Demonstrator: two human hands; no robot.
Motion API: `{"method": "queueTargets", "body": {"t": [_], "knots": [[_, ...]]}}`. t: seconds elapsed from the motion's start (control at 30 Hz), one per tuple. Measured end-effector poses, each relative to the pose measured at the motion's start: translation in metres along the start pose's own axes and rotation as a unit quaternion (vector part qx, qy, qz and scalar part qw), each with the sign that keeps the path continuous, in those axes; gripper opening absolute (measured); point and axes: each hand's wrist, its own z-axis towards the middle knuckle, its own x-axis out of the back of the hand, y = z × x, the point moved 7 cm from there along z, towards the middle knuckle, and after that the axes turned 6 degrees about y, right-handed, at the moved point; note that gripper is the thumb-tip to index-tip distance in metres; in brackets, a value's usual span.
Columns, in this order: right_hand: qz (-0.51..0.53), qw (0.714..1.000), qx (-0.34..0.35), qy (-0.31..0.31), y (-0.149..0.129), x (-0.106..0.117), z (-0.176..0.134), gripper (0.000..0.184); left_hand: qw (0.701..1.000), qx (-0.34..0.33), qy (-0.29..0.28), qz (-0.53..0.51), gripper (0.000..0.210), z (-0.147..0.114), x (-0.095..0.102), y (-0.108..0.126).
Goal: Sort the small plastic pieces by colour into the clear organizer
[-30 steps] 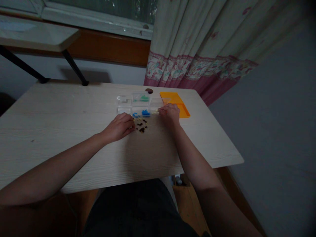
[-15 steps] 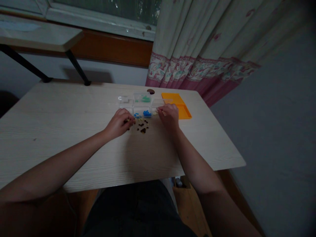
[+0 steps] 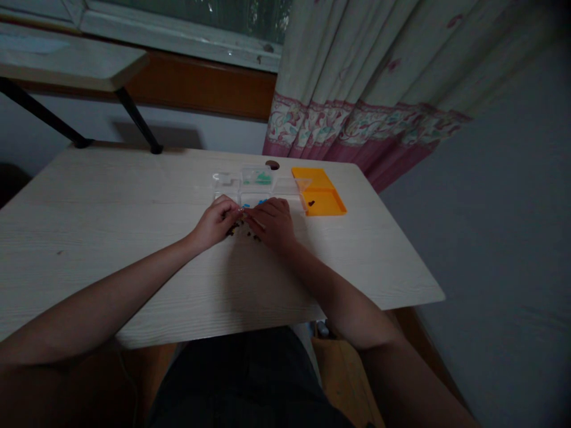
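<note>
My left hand (image 3: 215,222) is above the table, thumb and fingers pinched together, with the held item too small to name. My right hand (image 3: 275,224) reaches in from the right, its fingertips pressed together and meeting the left fingertips. Small dark brown pieces (image 3: 231,232) lie on the table under and beside the hands. Just behind stands a clear compartment box (image 3: 226,179). Green pieces (image 3: 264,178) sit in a rear compartment, and blue pieces (image 3: 262,203) in a front one are partly covered by my right hand.
Right of the box lies an orange tray (image 3: 332,202) with a dark brown piece (image 3: 311,203) in it. A cable hole (image 3: 272,165) is at the table's back edge. A raised shelf (image 3: 75,59) stands at the left, and a curtain (image 3: 357,119) hangs behind the table.
My right hand has moved left from the box's right side to meet my left hand, uncovering the dark piece in the orange tray. My left hand has hardly moved.
</note>
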Motion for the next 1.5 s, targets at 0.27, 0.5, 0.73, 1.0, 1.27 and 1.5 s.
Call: {"method": "queueTargets", "body": {"t": [0.27,0.5,0.73,1.0,1.27,1.5], "knots": [[-0.032,0.999,0.018,-0.008,-0.009,0.000,0.000,0.020,1.000,0.020,0.011,-0.008,0.026,0.000,0.001,-0.001],[-0.068,0.996,0.055,-0.002,-0.015,0.001,-0.001,0.021,0.999,0.014,0.032,0.007,0.027,0.000,0.004,-0.005],[-0.058,0.997,0.033,-0.029,-0.015,-0.001,0.000,0.020,0.999,-0.002,0.043,0.030,0.029,0.000,0.005,-0.002],[-0.038,0.998,0.021,-0.045,-0.013,-0.002,0.000,0.017,0.998,-0.015,0.048,0.045,0.027,-0.002,0.005,0.000],[-0.073,0.996,-0.046,-0.010,0.026,0.012,-0.002,0.021,0.986,-0.085,0.026,0.140,0.022,-0.002,0.004,0.005],[-0.094,0.979,-0.179,-0.004,0.079,0.026,-0.009,0.028,0.968,-0.119,-0.028,0.220,0.022,-0.007,-0.004,0.009]]}}
